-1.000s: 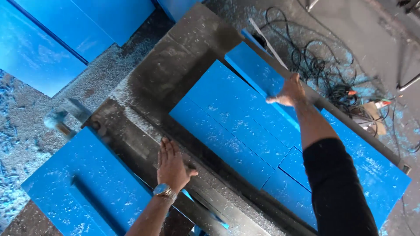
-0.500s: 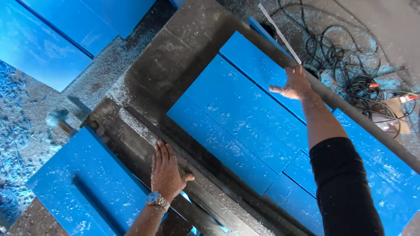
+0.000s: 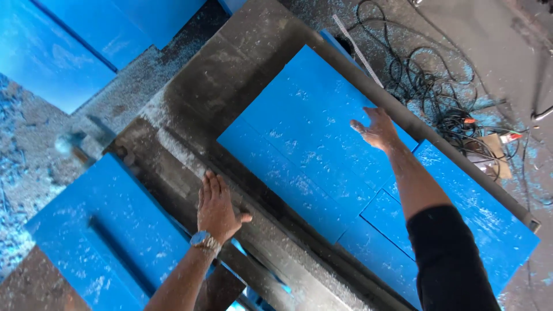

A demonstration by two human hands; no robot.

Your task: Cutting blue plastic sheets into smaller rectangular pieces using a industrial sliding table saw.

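Fingers of the left hand (image 3: 217, 208) lie spread flat on the dusty dark desk (image 3: 230, 86), holding nothing. Right hand (image 3: 377, 128) presses open-palmed on the blue panel (image 3: 305, 132), which lies across the desk beside tangled cables (image 3: 438, 80).

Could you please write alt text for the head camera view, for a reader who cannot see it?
Seen from above, a person's right hand presses flat on a large blue panel lying on a dusty dark workbench, while the left hand, wearing a wristwatch, rests palm down on the bench. Tangled black cables lie on the floor beyond.
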